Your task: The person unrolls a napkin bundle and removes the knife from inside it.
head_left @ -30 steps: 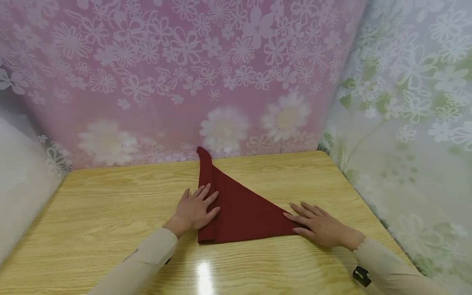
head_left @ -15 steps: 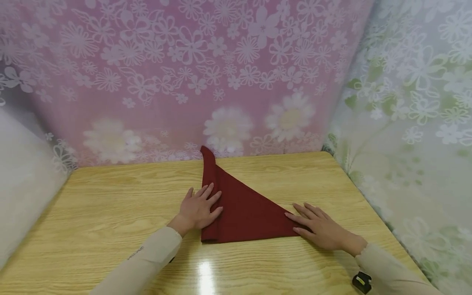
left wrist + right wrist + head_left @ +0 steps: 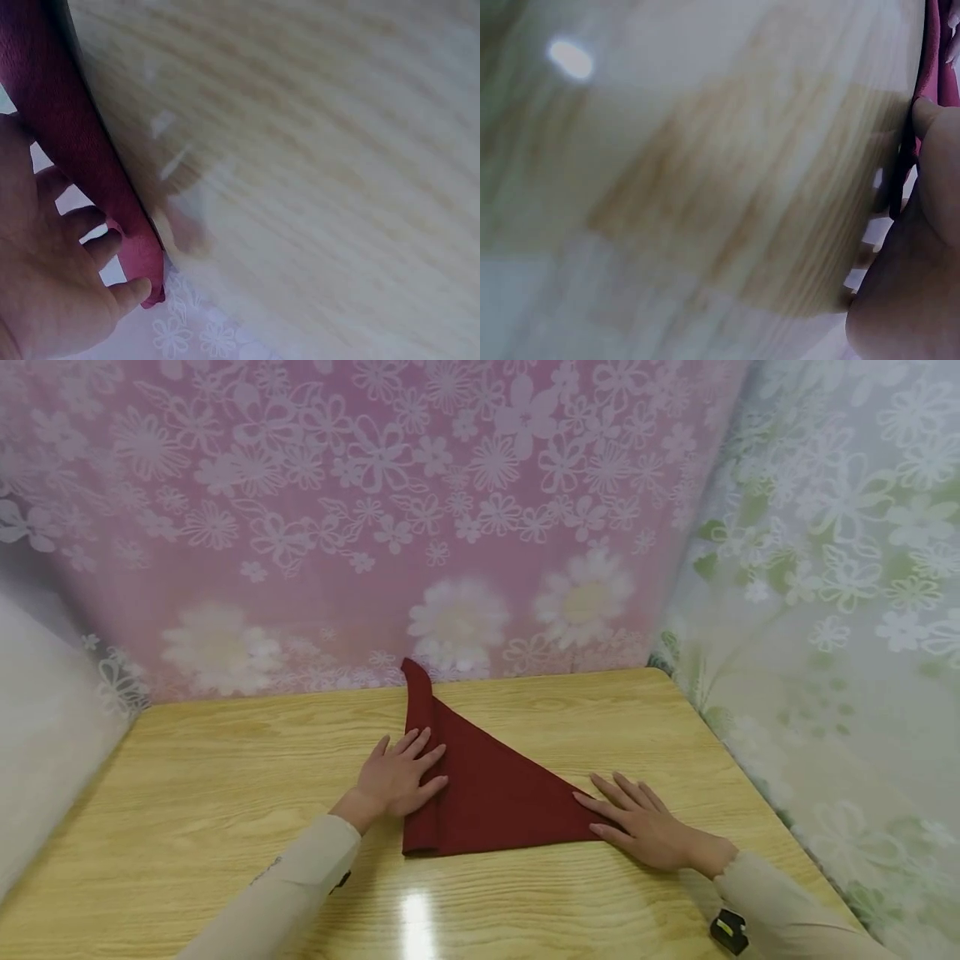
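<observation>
A dark red cloth (image 3: 502,793), folded to a triangle, lies on the wooden table (image 3: 247,777). Its left side is doubled into a narrow upright band, whose tip points toward the back edge. My left hand (image 3: 393,781) rests on that band with the fingers spread. In the left wrist view the fingers of the left hand (image 3: 60,255) lie across the red cloth (image 3: 82,142). At the cloth's right corner my right hand (image 3: 652,827) lies flat, its thumb and index finger on the fabric. The right wrist view has the right hand (image 3: 937,202) at its edge, beside the cloth (image 3: 930,67).
A pink flowered curtain (image 3: 337,527) hangs behind the table's back edge. To the right is a pale curtain with green leaves (image 3: 832,610), and white sheeting (image 3: 45,735) stands at the left. A black device (image 3: 729,932) sits at the right wrist.
The head view shifts slightly right and back again. Both hands stay in place on the cloth, and its folded shape looks the same.
</observation>
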`<state>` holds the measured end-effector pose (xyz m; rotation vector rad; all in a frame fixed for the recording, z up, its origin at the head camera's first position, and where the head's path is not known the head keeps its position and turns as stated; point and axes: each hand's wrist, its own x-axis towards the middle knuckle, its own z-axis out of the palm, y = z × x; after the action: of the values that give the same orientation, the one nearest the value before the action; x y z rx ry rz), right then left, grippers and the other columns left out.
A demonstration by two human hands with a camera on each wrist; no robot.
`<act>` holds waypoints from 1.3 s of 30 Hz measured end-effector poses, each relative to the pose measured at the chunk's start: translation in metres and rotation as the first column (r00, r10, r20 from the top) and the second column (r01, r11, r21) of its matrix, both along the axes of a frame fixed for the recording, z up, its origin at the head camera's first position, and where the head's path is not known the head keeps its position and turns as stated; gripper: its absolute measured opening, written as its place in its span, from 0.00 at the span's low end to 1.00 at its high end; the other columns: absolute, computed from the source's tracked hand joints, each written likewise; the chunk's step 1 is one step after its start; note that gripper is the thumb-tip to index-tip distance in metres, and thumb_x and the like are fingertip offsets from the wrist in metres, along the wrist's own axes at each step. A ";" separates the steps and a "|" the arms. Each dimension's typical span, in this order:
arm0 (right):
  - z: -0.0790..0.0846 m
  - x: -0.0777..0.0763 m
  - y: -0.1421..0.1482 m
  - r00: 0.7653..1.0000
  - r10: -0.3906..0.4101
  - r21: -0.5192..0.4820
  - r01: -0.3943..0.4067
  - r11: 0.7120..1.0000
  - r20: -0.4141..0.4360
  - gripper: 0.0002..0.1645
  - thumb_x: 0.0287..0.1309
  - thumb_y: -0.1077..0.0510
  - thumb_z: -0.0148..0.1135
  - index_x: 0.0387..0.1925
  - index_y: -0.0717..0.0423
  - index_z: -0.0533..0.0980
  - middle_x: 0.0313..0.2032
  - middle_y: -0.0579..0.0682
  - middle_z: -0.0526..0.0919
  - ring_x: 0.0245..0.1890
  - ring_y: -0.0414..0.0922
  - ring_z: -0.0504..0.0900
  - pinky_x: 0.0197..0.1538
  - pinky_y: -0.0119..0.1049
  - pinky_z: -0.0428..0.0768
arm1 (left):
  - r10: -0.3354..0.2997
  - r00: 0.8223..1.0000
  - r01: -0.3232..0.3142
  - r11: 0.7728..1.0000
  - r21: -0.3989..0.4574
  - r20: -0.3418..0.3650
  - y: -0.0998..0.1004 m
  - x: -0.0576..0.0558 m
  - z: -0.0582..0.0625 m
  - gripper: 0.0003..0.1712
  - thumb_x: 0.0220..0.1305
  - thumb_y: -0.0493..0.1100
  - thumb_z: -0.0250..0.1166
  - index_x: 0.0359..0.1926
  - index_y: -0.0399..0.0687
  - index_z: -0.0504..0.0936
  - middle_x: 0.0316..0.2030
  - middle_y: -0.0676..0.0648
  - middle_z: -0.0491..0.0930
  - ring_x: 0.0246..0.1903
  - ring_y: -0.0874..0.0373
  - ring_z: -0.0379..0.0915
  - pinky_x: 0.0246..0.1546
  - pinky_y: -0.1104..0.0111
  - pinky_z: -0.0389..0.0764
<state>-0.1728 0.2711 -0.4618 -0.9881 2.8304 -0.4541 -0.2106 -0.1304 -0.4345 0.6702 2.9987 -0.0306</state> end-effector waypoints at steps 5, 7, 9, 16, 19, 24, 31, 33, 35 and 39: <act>-0.001 0.001 0.000 1.000 0.001 -0.007 -0.001 1.000 -0.004 0.30 0.72 0.44 0.46 0.72 0.42 0.60 0.72 0.58 0.51 0.69 0.66 0.45 0.62 0.70 0.43 | -0.012 1.000 0.012 1.000 -0.017 0.023 0.000 -0.004 0.002 0.34 0.70 0.66 0.43 0.71 0.59 0.63 0.72 0.46 0.52 0.71 0.51 0.45 0.66 0.46 0.50; -0.001 0.001 0.000 1.000 0.003 -0.016 -0.003 1.000 -0.011 0.30 0.72 0.45 0.46 0.72 0.41 0.61 0.72 0.59 0.52 0.69 0.67 0.45 0.61 0.70 0.43 | -0.007 0.999 0.008 1.000 -0.026 0.031 0.000 -0.005 0.002 0.35 0.69 0.68 0.43 0.71 0.60 0.64 0.72 0.46 0.52 0.71 0.51 0.46 0.66 0.45 0.50; -0.001 0.001 0.000 1.000 0.005 -0.025 -0.005 1.000 -0.016 0.29 0.71 0.46 0.47 0.71 0.41 0.61 0.71 0.60 0.53 0.69 0.67 0.46 0.61 0.70 0.44 | 0.001 0.999 0.001 0.999 -0.033 0.042 0.001 -0.006 0.003 0.37 0.68 0.70 0.44 0.71 0.60 0.64 0.72 0.46 0.52 0.71 0.51 0.45 0.66 0.45 0.49; 0.000 0.002 0.000 1.000 0.013 -0.008 -0.012 1.000 0.012 0.30 0.72 0.46 0.46 0.72 0.42 0.60 0.72 0.60 0.51 0.69 0.68 0.44 0.61 0.70 0.43 | 0.034 0.997 -0.034 0.999 -0.005 0.068 0.002 -0.006 0.005 0.35 0.66 0.64 0.52 0.70 0.58 0.65 0.72 0.46 0.53 0.70 0.52 0.47 0.65 0.44 0.49; 0.001 0.003 -0.001 1.000 -0.003 0.027 0.002 1.000 0.022 0.30 0.72 0.43 0.44 0.72 0.42 0.59 0.72 0.58 0.50 0.70 0.65 0.44 0.63 0.69 0.42 | 0.043 0.996 -0.045 0.999 0.026 0.075 0.002 -0.006 0.005 0.35 0.64 0.62 0.55 0.69 0.56 0.67 0.71 0.45 0.54 0.70 0.50 0.48 0.65 0.43 0.49; 0.000 0.002 0.000 1.000 -0.006 0.024 0.006 1.000 0.000 0.30 0.72 0.43 0.43 0.72 0.41 0.59 0.72 0.58 0.50 0.70 0.66 0.44 0.62 0.69 0.44 | 0.055 0.995 -0.060 0.997 0.057 0.087 0.000 -0.005 0.007 0.36 0.62 0.61 0.57 0.69 0.56 0.67 0.71 0.44 0.55 0.70 0.50 0.49 0.65 0.43 0.49; -0.005 0.002 0.001 0.998 0.030 -0.062 -0.033 0.998 -0.047 0.28 0.72 0.47 0.47 0.71 0.40 0.62 0.71 0.61 0.54 0.67 0.70 0.48 0.58 0.72 0.46 | 0.043 0.996 -0.048 0.997 0.067 0.074 -0.006 -0.004 0.010 0.34 0.62 0.59 0.56 0.69 0.57 0.68 0.71 0.43 0.54 0.70 0.49 0.50 0.65 0.43 0.48; -0.005 0.002 0.001 0.999 0.026 -0.059 -0.028 0.998 -0.039 0.29 0.72 0.46 0.47 0.71 0.40 0.61 0.71 0.61 0.54 0.68 0.69 0.47 0.59 0.71 0.45 | 0.042 0.997 -0.047 0.997 0.064 0.070 -0.008 -0.003 0.011 0.34 0.62 0.58 0.55 0.69 0.57 0.68 0.71 0.43 0.54 0.69 0.50 0.50 0.65 0.43 0.48; -0.005 0.002 0.002 0.999 0.027 -0.062 -0.029 0.998 -0.035 0.29 0.72 0.46 0.46 0.71 0.40 0.61 0.71 0.61 0.53 0.68 0.69 0.47 0.59 0.71 0.45 | 0.038 0.997 -0.043 0.997 0.072 0.064 -0.009 -0.002 0.012 0.33 0.62 0.57 0.54 0.68 0.57 0.69 0.71 0.42 0.55 0.69 0.49 0.51 0.65 0.42 0.48; -0.004 0.002 0.002 0.999 0.031 -0.084 -0.034 0.996 -0.040 0.29 0.72 0.47 0.48 0.71 0.42 0.62 0.71 0.61 0.54 0.67 0.70 0.47 0.58 0.72 0.45 | 0.046 0.998 -0.049 0.996 0.075 0.049 -0.014 -0.001 0.014 0.32 0.63 0.56 0.54 0.68 0.57 0.69 0.71 0.42 0.55 0.69 0.49 0.51 0.65 0.42 0.48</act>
<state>-0.1709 0.2732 -0.4653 -1.0683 2.8461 -0.5615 -0.2113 -0.1443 -0.4208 0.5973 2.9821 0.1006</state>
